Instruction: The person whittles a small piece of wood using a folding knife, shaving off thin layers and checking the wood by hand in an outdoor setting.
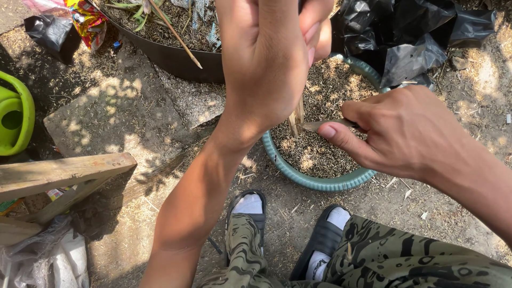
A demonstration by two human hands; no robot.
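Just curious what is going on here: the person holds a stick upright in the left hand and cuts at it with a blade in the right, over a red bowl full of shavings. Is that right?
Nearly. The head view shows the bowl is teal green, not red. The rest holds: the left hand grips the stick upright, the right hand presses a blade against it, over the shavings.

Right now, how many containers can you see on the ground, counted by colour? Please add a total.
Teal round basin, under the left hand and right hand working a thin stick: 1
Dark round tub: 1
Green watering can: 1
Total: 3
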